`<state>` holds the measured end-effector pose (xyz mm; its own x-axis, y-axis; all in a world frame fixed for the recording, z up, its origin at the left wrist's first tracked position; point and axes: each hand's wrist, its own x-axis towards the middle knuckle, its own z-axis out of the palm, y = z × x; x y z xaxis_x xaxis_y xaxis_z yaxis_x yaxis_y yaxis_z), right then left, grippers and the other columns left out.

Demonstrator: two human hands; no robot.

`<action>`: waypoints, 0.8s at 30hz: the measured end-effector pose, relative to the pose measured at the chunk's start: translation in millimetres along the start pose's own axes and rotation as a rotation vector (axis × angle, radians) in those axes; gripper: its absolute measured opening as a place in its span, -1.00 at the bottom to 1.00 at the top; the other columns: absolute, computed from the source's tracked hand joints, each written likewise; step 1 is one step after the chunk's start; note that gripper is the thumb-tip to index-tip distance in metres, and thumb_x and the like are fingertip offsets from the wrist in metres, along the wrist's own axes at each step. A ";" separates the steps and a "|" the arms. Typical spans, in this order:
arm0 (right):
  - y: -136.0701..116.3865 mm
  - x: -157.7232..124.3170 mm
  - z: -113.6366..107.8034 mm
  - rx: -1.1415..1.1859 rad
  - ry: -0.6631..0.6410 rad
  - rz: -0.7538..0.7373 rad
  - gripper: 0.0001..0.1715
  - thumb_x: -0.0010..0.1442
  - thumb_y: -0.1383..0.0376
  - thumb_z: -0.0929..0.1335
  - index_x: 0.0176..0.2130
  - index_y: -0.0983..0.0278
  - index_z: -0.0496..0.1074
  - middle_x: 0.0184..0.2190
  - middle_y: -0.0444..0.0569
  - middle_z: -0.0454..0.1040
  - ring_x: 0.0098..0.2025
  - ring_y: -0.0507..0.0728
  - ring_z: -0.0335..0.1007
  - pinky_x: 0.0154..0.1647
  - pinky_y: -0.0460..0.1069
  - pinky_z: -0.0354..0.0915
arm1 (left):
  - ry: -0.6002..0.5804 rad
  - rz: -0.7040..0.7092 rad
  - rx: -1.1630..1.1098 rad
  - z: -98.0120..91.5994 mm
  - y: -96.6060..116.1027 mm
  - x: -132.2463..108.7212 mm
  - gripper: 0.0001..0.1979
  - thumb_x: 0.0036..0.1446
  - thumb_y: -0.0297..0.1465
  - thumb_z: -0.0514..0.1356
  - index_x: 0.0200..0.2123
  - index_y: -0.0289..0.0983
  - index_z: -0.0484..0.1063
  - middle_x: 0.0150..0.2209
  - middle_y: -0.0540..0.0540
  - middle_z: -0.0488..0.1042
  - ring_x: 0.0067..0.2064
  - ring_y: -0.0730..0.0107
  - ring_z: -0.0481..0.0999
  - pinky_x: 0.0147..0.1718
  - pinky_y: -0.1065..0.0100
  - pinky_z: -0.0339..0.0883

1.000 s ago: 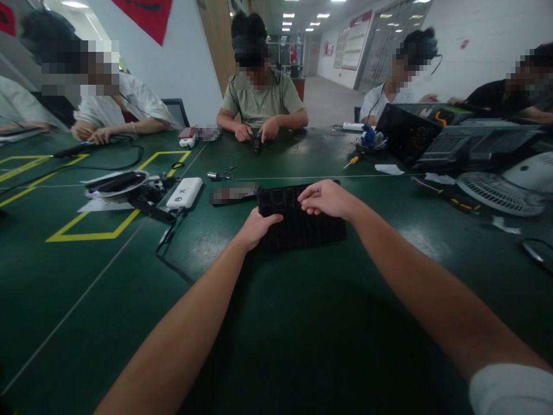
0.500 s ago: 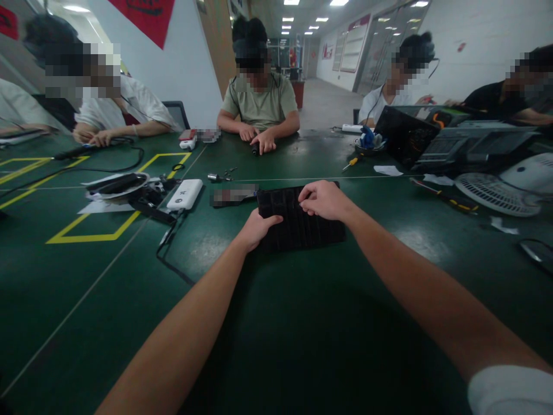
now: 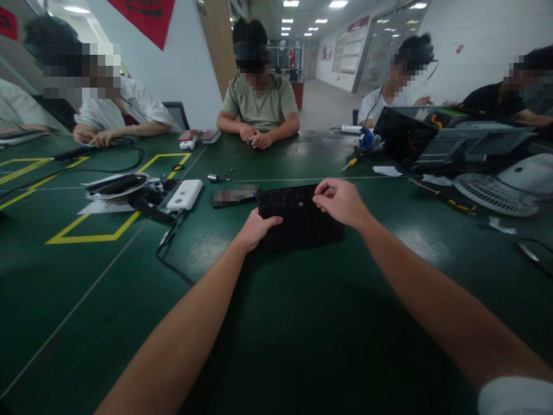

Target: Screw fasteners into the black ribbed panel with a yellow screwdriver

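Note:
A flat black rectangular case, marked with a grid of faint lines, lies in front of me on the dark green table. My left hand grips its left edge, thumb pressed on top and the other fingers mostly hidden. On the case's upper part a small round silvery spot shows, too small to name. Over the upper right part is my right hand, thumb and forefinger pinched together; whatever is between them cannot be made out. Touching the far left corner of the case is a dark, partly blurred flat object.
Left of the case lie a white power bank with a cable and a pile of black gear. A small metal cylinder sits farther back. At right are a white fan, a yellow-handled screwdriver and computer parts. Several people sit around.
My right hand has moved a little rightward over the case, uncovering the round silvery spot. My left hand has stayed put. The person opposite has drawn both hands together.

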<state>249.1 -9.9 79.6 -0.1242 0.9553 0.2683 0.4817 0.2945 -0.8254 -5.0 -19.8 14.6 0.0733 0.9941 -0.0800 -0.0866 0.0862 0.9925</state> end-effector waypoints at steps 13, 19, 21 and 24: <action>182.9 -34.9 -155.2 -0.821 0.512 0.562 -0.27 0.36 0.07 0.41 0.34 0.44 0.49 0.31 0.61 0.46 0.33 0.58 0.36 0.22 0.36 0.25 | 0.009 -0.026 -0.017 1.1 6.5 -4.1 -0.51 -0.17 -0.41 0.55 -0.09 -0.27 0.62 -0.03 -0.24 0.75 0.11 -0.11 0.73 0.28 -0.19 0.51; 206.2 -32.8 -190.3 -0.848 0.542 0.704 -0.07 0.46 0.03 0.34 0.51 0.62 0.26 0.40 0.85 0.24 0.49 0.68 0.13 0.28 0.47 0.10 | -0.010 -0.028 -0.014 0.5 6.6 -4.5 -0.50 -0.15 -0.41 0.54 -0.07 -0.27 0.62 -0.06 -0.22 0.75 0.13 -0.13 0.72 0.30 -0.21 0.49; 211.2 -29.1 -193.3 -0.839 0.521 0.735 -0.05 0.44 -0.01 0.37 0.49 0.63 0.29 0.35 0.86 0.31 0.45 0.69 0.19 0.28 0.46 0.09 | -0.019 -0.027 -0.013 -0.2 5.8 -3.8 -0.51 -0.15 -0.41 0.54 -0.07 -0.26 0.63 -0.07 -0.20 0.75 0.13 -0.13 0.72 0.31 -0.22 0.49; 216.2 -27.1 -196.2 -0.857 0.538 0.737 -0.09 0.37 0.03 0.45 0.43 0.58 0.39 0.31 0.80 0.37 0.41 0.66 0.25 0.30 0.42 0.06 | -0.016 -0.025 -0.012 -0.7 4.0 -2.2 -0.53 -0.15 -0.41 0.53 -0.08 -0.26 0.63 -0.07 -0.20 0.75 0.12 -0.12 0.72 0.30 -0.22 0.49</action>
<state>526.8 22.6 -8.6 0.6870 0.6939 0.2156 0.7200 -0.6101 -0.3308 -6.3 -21.6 18.6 0.0914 0.9905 -0.1029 -0.0964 0.1117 0.9891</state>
